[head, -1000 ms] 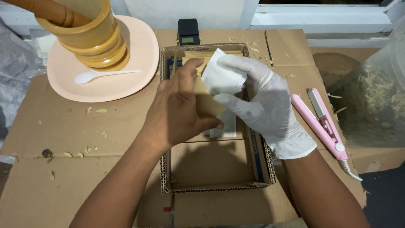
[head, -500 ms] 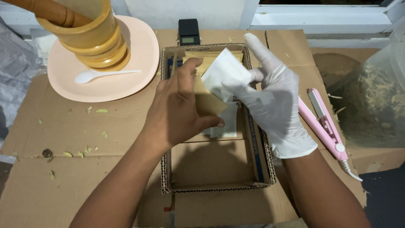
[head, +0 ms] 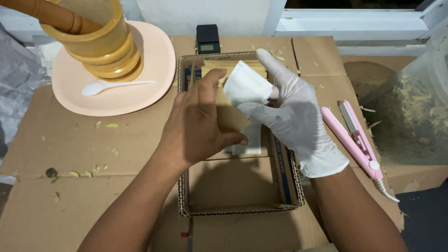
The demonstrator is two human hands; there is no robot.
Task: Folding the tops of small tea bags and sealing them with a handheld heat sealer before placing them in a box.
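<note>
Gloved right hand [head: 295, 116] pinches a small white paper sachet [head: 245, 86] above the shallow corrugated cardboard tray [head: 284, 175], bare left hand [head: 198, 123] steadying brown envelopes [head: 232, 116]; advisable to keep the pinch light.

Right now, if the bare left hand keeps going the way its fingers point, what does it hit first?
Probably the brown envelopes standing in the cardboard box, which the left hand already rests against; depth is unclear.

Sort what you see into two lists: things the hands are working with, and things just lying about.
In hand:
gloved right hand pinching a small white paper sachet
bare left hand on brown paper envelopes
open cardboard box

Lying about:
pink mini heat sealer
white plastic spoon
wooden mortar
peach plate
</note>
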